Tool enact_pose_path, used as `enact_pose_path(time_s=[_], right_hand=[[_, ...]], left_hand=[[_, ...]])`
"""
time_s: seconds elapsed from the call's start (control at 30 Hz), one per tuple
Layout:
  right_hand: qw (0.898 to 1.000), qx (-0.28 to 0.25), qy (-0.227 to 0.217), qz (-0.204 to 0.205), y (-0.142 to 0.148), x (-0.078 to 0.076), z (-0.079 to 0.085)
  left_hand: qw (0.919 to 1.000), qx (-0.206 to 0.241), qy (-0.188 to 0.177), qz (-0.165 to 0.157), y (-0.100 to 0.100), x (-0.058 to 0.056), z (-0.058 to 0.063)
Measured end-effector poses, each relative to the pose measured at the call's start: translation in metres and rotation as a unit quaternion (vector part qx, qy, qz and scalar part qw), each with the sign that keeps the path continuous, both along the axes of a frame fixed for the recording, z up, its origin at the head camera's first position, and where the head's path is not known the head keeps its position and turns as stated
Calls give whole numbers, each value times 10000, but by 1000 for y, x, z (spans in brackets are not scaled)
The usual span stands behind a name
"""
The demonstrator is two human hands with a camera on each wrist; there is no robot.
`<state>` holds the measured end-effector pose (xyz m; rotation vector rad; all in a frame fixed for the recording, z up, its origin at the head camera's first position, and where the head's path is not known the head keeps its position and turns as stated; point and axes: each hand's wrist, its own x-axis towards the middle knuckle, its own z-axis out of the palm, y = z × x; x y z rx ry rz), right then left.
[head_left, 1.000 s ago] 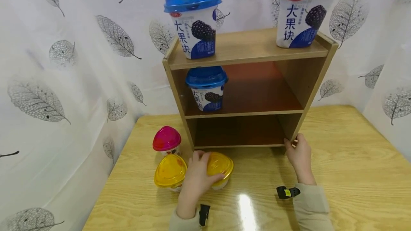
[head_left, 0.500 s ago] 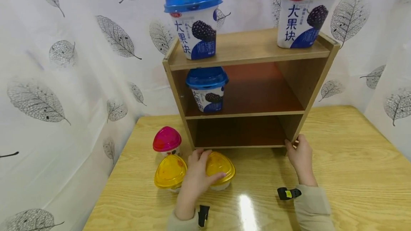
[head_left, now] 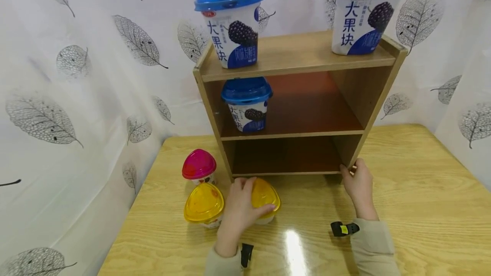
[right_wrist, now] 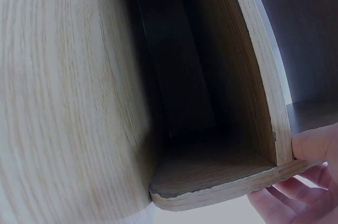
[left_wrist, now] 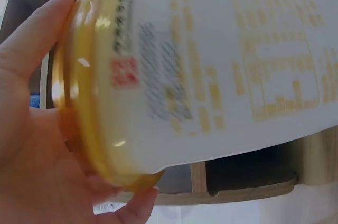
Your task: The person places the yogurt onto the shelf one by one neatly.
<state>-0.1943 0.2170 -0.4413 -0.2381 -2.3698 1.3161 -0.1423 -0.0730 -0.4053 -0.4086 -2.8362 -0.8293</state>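
Observation:
My left hand grips a yoghurt cup by its yellow lid in front of the wooden shelf. In the left wrist view, thumb and fingers curl round the lid of this white cup, whose print is yellow. My right hand holds the shelf's lower right side panel, with the thumb on the front edge and the fingers outside, as the right wrist view shows. Just left of my left hand stands another yellow-lidded cup, and behind that one a pink-lidded cup.
Two blue-lidded blackberry yoghurt cups, left and right, stand on the shelf's top board. One more blue-lidded cup sits at the left of the middle level. A leaf-patterned curtain hangs behind the wooden table.
My left hand has shifted slightly right and farther over the yellow lid, its thumb reaching the lid's right part. My right hand keeps its place on the shelf panel.

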Motion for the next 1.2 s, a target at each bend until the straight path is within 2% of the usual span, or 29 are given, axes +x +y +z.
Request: enact_pose_path(time_s=[0.2, 0.33, 0.47, 0.57, 0.73, 0.9, 1.2], right_hand=[[9999, 40, 94, -48, 1, -2, 1], [9998, 76, 154, -75, 1, -2, 0], [10000, 39, 52, -55, 1, -1, 0], [10000, 44, -24, -56, 0, -1, 0], [9999, 60, -27, -81, 0, -1, 0], [10000, 60, -16, -69, -1, 0, 0], [9999, -23, -93, -34, -1, -1, 1]], left_hand=[[9968, 408, -457, -517, -8, -2, 8], [9965, 388, -287, -676, -9, 0, 10], [9995, 95, 107, -270, -4, 2, 6], [9991, -305, 258, 107, 1, 2, 2], [9976, -631, 188, 218, 4, 2, -2], [9989, -472, 75, 22, 1, 1, -1], [9973, -80, -184, -704, -10, 1, 6]])
